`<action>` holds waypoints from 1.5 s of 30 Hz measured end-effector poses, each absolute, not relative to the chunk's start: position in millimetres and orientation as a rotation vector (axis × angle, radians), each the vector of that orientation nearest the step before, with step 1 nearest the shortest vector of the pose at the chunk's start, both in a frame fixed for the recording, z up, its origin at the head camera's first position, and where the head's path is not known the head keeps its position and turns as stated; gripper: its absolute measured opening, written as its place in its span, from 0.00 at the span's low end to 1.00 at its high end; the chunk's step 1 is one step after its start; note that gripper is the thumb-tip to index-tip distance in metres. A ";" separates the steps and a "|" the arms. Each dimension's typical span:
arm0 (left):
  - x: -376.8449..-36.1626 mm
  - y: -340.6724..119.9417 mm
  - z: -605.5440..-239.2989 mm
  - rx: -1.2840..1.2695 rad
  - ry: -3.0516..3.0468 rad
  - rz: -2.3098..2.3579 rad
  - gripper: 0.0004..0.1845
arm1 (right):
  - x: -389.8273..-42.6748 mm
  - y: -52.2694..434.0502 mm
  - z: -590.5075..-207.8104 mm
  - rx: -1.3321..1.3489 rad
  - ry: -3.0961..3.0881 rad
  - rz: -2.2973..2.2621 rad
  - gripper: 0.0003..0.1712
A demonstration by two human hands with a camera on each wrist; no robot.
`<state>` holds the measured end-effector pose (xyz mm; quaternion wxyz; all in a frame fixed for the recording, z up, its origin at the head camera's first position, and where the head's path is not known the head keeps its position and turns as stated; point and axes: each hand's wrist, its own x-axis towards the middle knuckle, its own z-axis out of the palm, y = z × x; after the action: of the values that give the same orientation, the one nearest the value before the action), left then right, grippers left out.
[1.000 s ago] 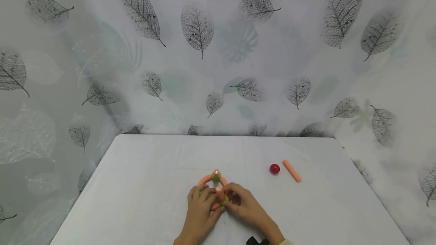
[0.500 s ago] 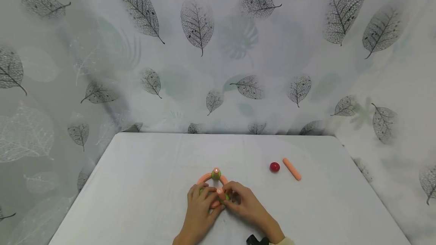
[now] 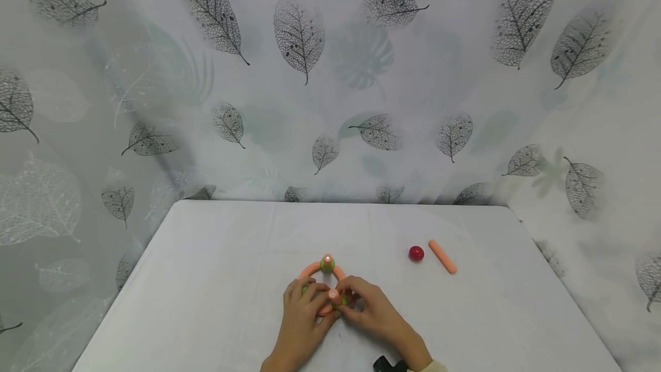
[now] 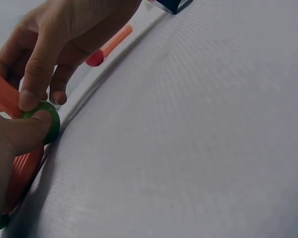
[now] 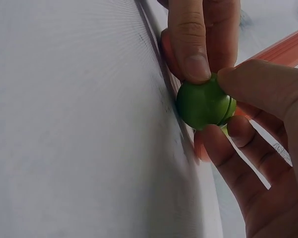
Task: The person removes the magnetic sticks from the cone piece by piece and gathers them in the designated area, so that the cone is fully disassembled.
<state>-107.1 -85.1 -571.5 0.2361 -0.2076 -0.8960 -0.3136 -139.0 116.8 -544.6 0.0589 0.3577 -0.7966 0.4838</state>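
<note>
left hand [image 3: 301,321]: near edge of the desk [image 3: 206,303], fingers [image 4: 12,136] pinching the green ball [image 5: 204,105] from the left.
right hand [image 3: 374,314]: just right of it, fingers [image 5: 191,42] curled round the same ball.
green ball: between both hands, touching the orange ring [image 3: 311,270].
second ball [image 3: 327,264]: on the ring's far side.
red ball [image 3: 416,254]: well apart, right, beside the orange stick [image 3: 442,256].
</note>
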 end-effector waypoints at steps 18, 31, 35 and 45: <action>-107.1 -82.7 -570.5 -0.549 -2.436 -0.860 0.12 | -135.5 116.1 -543.2 1.126 -2.435 1.403 0.24; -106.1 -85.3 -570.4 -0.543 -2.504 -0.887 0.18 | -140.0 129.1 -536.7 0.884 -2.503 1.592 0.19; -106.8 -85.9 -571.2 -0.545 -2.507 -0.888 0.17 | -142.6 135.4 -534.1 0.767 -2.561 1.530 0.17; -106.3 -87.3 -572.1 -0.528 -2.473 -0.955 0.18 | -147.8 152.4 -525.8 0.275 -2.733 1.398 0.17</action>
<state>-106.3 -87.3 -572.1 0.2177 -0.1906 -0.8930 -0.3447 -147.8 152.4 -525.8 0.0299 0.0893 -0.8863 0.4534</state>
